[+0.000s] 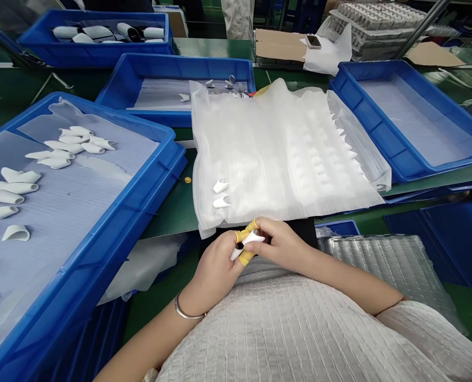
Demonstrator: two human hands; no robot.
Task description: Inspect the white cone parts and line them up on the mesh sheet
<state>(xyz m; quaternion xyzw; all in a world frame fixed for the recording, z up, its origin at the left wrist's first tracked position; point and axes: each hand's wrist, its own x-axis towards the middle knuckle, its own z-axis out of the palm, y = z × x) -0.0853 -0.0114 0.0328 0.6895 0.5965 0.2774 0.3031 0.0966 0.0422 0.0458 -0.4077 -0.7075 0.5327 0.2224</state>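
Close to my body, my left hand (219,264) and my right hand (279,243) meet around a small white curved plastic piece (253,238). Fingers of both hands are closed on it, and yellow finger cots cover several fingertips. A second white edge shows lower down by my left thumb; whether it belongs to the same piece I cannot tell. Just beyond my hands lies a white foam sheet (255,154). Two similar white pieces (221,202) rest on its near left part, and a row of white tips pokes out along its right edge.
At left, a blue tray (140,212) holds several white pieces on a liner. Another blue tray (148,63) with small pieces stands behind. A lined blue tray (379,116) is at right, with clear plastic trays (391,265) below. A phone-like device (313,42) lies at the back.
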